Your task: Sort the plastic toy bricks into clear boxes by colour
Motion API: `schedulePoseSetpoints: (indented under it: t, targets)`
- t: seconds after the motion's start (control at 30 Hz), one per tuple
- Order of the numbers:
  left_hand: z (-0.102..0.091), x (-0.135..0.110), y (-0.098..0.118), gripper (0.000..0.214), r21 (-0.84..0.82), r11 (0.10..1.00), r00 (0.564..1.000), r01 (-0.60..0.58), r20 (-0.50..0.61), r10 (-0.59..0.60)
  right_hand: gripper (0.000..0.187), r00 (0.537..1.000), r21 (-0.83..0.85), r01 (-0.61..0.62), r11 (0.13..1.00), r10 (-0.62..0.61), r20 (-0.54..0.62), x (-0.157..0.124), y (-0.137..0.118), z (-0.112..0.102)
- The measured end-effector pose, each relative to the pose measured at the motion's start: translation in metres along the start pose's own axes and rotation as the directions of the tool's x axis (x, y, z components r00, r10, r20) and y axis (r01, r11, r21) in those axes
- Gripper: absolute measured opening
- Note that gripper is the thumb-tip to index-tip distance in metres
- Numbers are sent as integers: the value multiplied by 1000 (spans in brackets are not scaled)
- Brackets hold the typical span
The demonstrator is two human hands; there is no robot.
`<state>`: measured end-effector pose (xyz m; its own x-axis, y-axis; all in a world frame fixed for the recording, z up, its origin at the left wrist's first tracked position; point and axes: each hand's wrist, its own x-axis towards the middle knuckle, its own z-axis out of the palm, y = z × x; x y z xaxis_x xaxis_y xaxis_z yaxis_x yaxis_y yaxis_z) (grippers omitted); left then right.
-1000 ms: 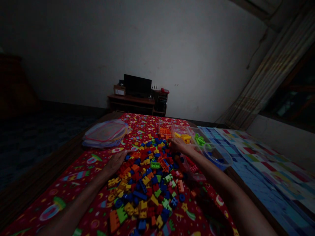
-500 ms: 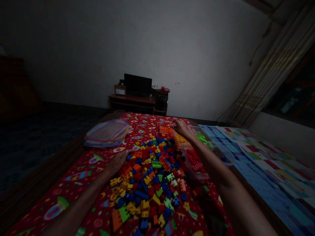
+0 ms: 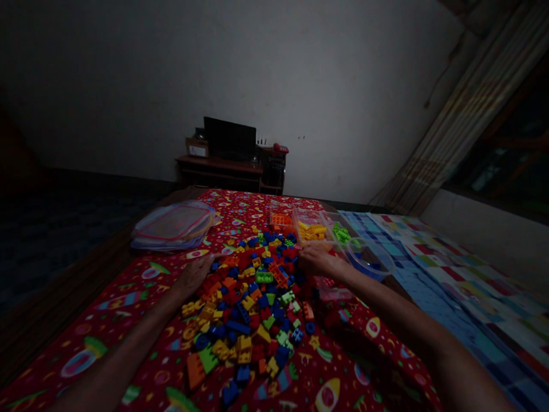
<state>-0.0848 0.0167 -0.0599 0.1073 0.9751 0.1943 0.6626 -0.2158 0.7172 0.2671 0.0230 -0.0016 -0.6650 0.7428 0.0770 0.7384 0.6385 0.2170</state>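
Observation:
A heap of red, blue, yellow, orange and green toy bricks covers the middle of a red patterned cloth. My left hand lies flat and open at the heap's left edge, fingers touching the bricks. At the heap's far right edge my right hand rests on the bricks with fingers curled; what is under them is hidden. Just beyond it stand clear tubs: one with orange bricks, one with yellow bricks, one with green bricks, one with red bricks.
A stack of clear lids lies at the far left of the cloth. A round tub with blue pieces sits to the right, by a chequered mat. A low desk with a dark screen stands against the back wall.
My right hand reached out to the orange tub half a second ago, then came back to the heap's right edge. The left hand stayed put. The view tilted slightly.

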Motion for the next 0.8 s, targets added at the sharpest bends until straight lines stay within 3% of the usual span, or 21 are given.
schedulePoseSetpoints:
  t: [0.1, 0.33, 0.47, 0.6, 0.7, 0.8]
  targets:
    - [0, -1, 0, 70, -14, 1000, 1000, -2, 11, 2, 12, 1000, 9, 1, 1000, -1, 14, -2, -3, 1]
    - [2, 4, -5, 73, 22, 1000, 1000, -20, -7, 20, 18, 998, 217, 33, 976, -21, -57, -6, -20, -23]
    - [1, 3, -4, 76, 20, 1000, 1000, -18, -9, 18, 23, 992, 229, 35, 973, -7, -123, -5, -47, -21]
    - [-1, 0, 3, 77, 13, 1000, 1000, 2, 19, -2, 24, 994, 194, 22, 981, -1, -109, -3, -69, -18]
    - [-2, -1, 5, 77, 19, 1000, 1000, 13, 21, -13, 24, 997, 211, 29, 977, -13, -74, -5, -76, -17]
    - [-1, 0, 4, 76, 33, 999, 1000, 19, 6, -20, 35, 994, 291, 39, 956, -6, -113, -9, -74, -16]
